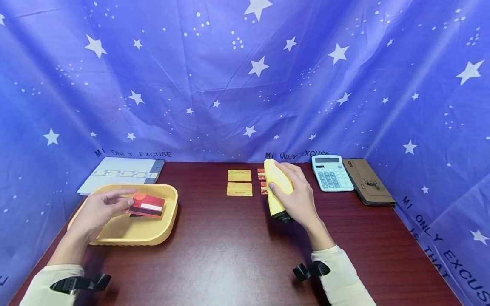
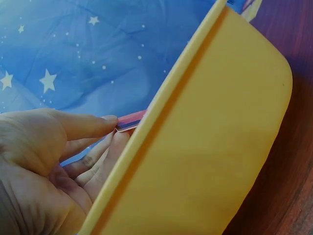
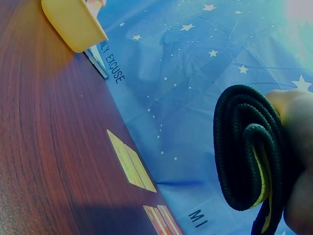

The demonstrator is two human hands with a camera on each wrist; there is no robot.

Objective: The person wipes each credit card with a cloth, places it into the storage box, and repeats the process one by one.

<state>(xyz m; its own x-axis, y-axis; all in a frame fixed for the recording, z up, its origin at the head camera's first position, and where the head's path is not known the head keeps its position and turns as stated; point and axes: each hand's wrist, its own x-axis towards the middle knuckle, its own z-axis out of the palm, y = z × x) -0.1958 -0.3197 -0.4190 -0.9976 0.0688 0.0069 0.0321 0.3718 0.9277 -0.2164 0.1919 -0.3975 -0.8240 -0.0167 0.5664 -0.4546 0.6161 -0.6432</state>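
My left hand (image 1: pixel 97 212) pinches a red card (image 1: pixel 147 205) with a white strip and a dark band, above the inside of a yellow tray (image 1: pixel 168 227). A dark edge shows just beneath the card; I cannot tell what it belongs to. In the left wrist view, the tray wall (image 2: pixel 210 127) hides most of the card. My right hand (image 1: pixel 296 193) grips a rolled yellow cloth (image 1: pixel 273 182), raised off the table. Its black-edged, folded end (image 3: pixel 249 147) faces the right wrist camera. The cloth partly covers two red cards (image 1: pixel 263 188) lying on the table.
Two yellow cards (image 1: pixel 239 189) lie one behind the other at the back middle. A light blue calculator (image 1: pixel 332 174) and a brown wallet (image 1: pixel 369 182) lie at the back right. Behind the tray is a white-and-grey folder (image 1: pixel 122 172). A starry curtain (image 1: pixel 214 85) surrounds the table.
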